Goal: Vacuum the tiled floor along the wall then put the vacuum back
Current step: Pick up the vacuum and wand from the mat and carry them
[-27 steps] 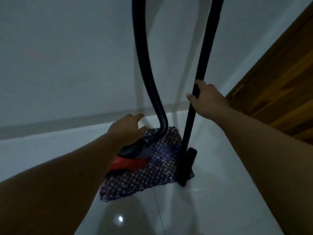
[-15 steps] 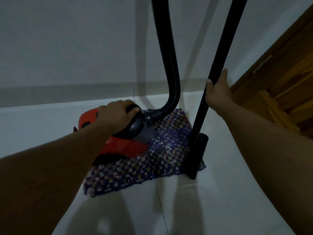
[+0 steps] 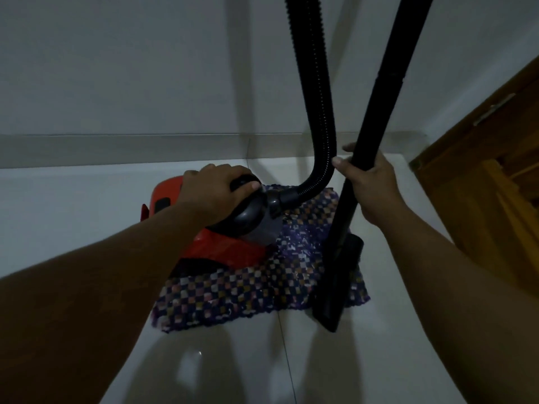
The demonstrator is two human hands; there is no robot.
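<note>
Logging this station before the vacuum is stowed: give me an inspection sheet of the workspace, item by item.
Surface: pale glossy tiled floor, grout line running toward the camera.
Job's things: red vacuum body sitting partly on a checked mat; black wand standing nearly upright, its nozzle at the mat's right edge.
Clutter: nothing seen.
Hands: left hand grips the black handle on top of the vacuum body; right hand holds the wand.
Cables: ribbed black hose drops from above and curves into the vacuum body; no power cord seen.
Surroundings: plain wall with a tiled skirting; wooden door at right.
</note>
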